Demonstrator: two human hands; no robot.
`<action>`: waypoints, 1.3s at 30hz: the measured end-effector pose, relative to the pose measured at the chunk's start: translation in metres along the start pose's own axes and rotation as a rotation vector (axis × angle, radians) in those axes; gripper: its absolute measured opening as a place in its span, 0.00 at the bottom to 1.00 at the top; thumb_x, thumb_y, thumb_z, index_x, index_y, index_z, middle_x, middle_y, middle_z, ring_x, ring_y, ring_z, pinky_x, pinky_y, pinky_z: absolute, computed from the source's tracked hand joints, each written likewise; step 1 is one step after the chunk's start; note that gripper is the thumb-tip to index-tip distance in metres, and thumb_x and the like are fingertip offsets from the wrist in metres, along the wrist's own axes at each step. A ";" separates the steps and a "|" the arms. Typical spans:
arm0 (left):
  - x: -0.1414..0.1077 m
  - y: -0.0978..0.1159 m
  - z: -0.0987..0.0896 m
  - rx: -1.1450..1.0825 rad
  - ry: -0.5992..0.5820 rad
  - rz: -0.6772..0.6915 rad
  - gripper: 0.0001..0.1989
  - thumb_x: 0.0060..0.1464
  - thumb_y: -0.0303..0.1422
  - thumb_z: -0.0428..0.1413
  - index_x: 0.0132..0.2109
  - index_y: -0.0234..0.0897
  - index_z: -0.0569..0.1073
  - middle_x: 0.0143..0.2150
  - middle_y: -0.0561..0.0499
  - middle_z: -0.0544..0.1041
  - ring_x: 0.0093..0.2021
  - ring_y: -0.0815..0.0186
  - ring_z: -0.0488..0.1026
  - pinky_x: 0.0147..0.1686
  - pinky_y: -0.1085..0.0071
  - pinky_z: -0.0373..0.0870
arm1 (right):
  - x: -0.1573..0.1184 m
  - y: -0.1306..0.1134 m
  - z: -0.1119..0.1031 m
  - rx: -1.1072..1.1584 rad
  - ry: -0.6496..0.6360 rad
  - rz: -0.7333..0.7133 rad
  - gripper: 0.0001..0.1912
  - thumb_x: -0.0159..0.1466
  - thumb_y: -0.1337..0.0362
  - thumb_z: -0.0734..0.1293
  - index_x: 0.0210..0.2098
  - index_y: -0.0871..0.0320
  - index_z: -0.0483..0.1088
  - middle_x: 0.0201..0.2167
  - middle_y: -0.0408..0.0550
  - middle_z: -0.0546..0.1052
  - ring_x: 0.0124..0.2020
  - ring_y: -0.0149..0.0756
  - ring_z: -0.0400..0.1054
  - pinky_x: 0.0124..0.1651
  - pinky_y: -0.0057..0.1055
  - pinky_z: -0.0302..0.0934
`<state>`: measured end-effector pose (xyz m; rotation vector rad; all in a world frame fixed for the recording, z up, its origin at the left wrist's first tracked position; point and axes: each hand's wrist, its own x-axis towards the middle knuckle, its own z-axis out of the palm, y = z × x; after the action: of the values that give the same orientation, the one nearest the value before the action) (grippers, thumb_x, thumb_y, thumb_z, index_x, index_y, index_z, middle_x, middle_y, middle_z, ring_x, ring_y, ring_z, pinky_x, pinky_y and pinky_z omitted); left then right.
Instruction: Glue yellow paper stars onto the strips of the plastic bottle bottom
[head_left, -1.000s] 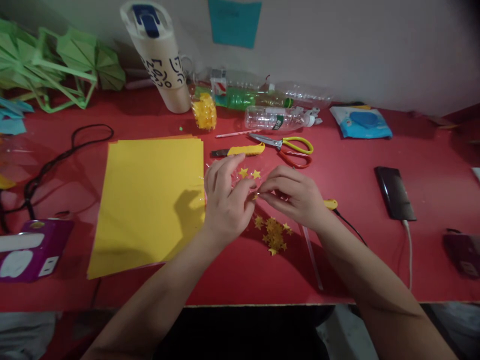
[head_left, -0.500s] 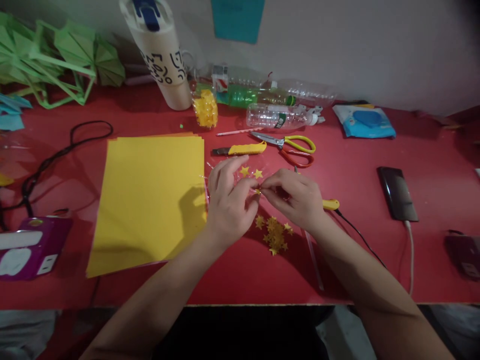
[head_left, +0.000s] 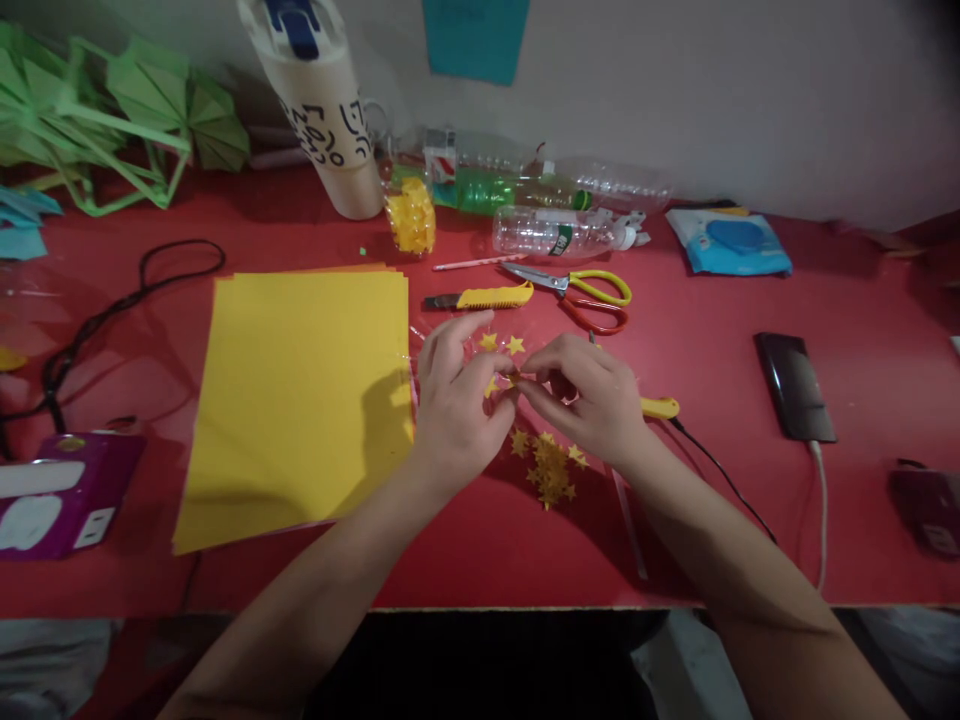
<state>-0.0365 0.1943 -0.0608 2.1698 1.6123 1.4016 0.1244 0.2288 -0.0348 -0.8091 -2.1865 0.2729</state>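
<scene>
Close Work at a Red Table (head_left: 480,575)

Yellow sheets (head_left: 292,400) lie beside the left hand (head_left: 461,400), its thumb and forefinger narrowly parted, grip unclear. The right hand (head_left: 589,395) pinches narrowly. Nearer the table's front edge lies a star pile (head_left: 551,470); between both hands, the right fingertips hold a small yellow piece (head_left: 514,378).

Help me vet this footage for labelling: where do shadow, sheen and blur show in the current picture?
Head view: dim light, a dark shadow on the yellow paper beside the left hand; head view: pale sheen on the red table right of the scissors; head view: the small piece at the right hand fingertips is too soft to make out.
</scene>
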 end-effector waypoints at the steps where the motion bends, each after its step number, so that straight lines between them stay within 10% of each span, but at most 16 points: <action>1: 0.000 0.000 0.000 -0.005 0.004 0.005 0.11 0.51 0.22 0.57 0.39 0.42 0.69 0.57 0.45 0.70 0.58 0.54 0.67 0.57 0.49 0.67 | 0.000 0.000 0.000 -0.005 -0.006 0.004 0.03 0.65 0.68 0.67 0.34 0.55 0.68 0.27 0.41 0.73 0.23 0.26 0.64 0.24 0.25 0.57; 29: 0.003 0.007 -0.009 0.057 -0.021 -0.021 0.08 0.54 0.27 0.59 0.42 0.41 0.71 0.58 0.41 0.69 0.59 0.49 0.66 0.58 0.47 0.64 | -0.001 -0.007 -0.019 -0.051 0.039 0.190 0.01 0.65 0.66 0.65 0.37 0.53 0.69 0.25 0.39 0.70 0.23 0.28 0.62 0.27 0.28 0.58; 39: 0.005 0.005 -0.019 0.096 -0.007 0.178 0.08 0.54 0.29 0.59 0.42 0.43 0.77 0.59 0.44 0.69 0.59 0.49 0.66 0.58 0.46 0.64 | -0.002 -0.006 -0.019 -0.051 0.058 0.157 0.06 0.64 0.71 0.64 0.36 0.53 0.68 0.25 0.39 0.69 0.23 0.28 0.62 0.27 0.28 0.58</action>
<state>-0.0460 0.1887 -0.0442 2.4236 1.5476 1.3858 0.1366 0.2217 -0.0210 -1.0065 -2.0866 0.2692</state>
